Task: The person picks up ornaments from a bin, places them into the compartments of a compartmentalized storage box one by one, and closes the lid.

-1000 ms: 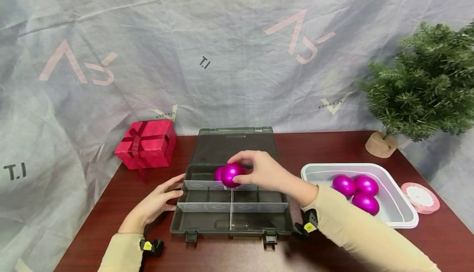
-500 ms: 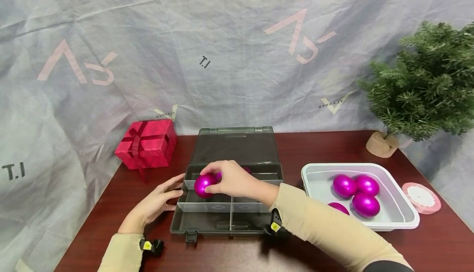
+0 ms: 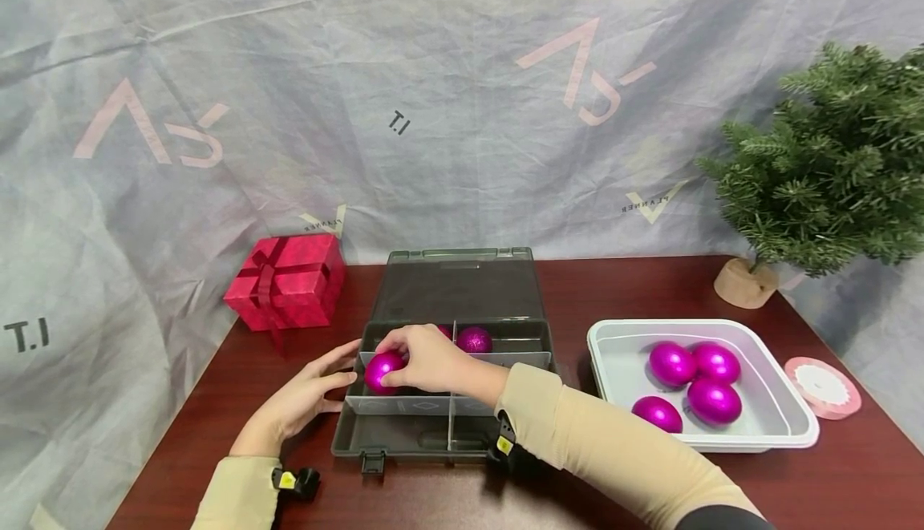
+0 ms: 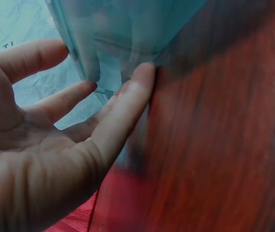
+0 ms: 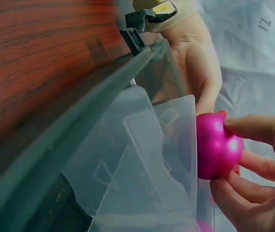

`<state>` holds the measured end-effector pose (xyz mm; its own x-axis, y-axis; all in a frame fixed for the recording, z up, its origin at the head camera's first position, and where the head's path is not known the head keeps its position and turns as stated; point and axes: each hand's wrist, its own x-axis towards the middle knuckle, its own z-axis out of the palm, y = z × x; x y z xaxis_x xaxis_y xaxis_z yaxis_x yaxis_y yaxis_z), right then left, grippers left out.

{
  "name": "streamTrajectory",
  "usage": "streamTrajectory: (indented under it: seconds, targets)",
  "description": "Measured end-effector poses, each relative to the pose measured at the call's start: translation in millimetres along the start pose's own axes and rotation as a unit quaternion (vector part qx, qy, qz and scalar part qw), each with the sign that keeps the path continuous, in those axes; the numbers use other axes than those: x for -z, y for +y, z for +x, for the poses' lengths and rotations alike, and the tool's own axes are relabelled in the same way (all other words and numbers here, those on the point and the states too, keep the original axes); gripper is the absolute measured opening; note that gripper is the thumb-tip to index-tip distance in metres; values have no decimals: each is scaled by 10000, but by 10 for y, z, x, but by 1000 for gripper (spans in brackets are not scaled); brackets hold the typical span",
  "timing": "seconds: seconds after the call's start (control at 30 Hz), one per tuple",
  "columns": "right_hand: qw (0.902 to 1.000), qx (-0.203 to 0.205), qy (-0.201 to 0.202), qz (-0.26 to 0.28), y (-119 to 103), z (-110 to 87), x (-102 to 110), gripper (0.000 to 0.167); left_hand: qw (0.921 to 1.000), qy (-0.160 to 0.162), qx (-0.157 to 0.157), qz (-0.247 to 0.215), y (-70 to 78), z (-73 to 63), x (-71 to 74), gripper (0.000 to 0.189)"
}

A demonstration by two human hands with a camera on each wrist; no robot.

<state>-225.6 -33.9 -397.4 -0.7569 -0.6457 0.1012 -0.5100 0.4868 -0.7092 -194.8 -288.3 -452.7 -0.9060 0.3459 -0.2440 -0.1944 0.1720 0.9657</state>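
Note:
My right hand (image 3: 426,360) pinches a shiny magenta ball ornament (image 3: 383,372) between thumb and fingers, at the left middle compartment of a dark, see-through divided box (image 3: 393,434). In the right wrist view the same ball (image 5: 217,145) sits beside a clear divider (image 5: 176,145), partly hidden by it. One glittery magenta ball (image 3: 474,340) lies in the back right compartment, and another (image 3: 443,330) shows only partly behind my right hand. My left hand (image 3: 306,394) rests its straight fingertips against the box's left side; the left wrist view shows them touching the wall (image 4: 123,29).
A white tray (image 3: 783,438) with several magenta balls stands to the right, a pink ribbon roll (image 3: 823,387) beside it. Behind are a red gift box (image 3: 289,280) and a small fir tree (image 3: 830,169). The box's lid (image 3: 462,289) lies folded back.
My right hand has carried the ball left and nearer, from the back row into the left middle compartment. The back-row balls and another tray ball came into view. My left hand stayed put.

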Motion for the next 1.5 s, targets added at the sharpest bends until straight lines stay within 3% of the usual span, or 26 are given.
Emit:
streamTrajectory:
  seconds: [0.47, 0.6, 0.73, 0.9, 1.0, 1.33, 1.5]
  targets:
    - [9958, 215, 118, -880, -1, 42, -148, 38, 10000, -38, -25, -32, -10, 6, -5, 69]
    - [9970, 166, 93, -750, 11, 17, -129, 37, 10000, -60, -55, -16, -8, 7, 2, 68]
    - [9996, 185, 165, -155, 26, -51, -68, 29, 10000, -66, -61, -20, -14, 13, 8, 66]
    - [9950, 187, 369, 906, 11, -199, 97, 20, 10000, -12, -32, -64, -20, 18, 4, 67]
    - [9909, 178, 516, 1233, 1, -323, 236, 17, 9999, -10, -50, -98, -15, 15, -1, 68]
    - [9844, 628, 702, 1488, -39, -723, 758, 20, 10000, 32, 1, -94, 11, -10, -13, 69]
    - [9828, 587, 791, 1561, 27, -952, 1031, 24, 9999, 81, 76, -53, 1, 2, -18, 70]
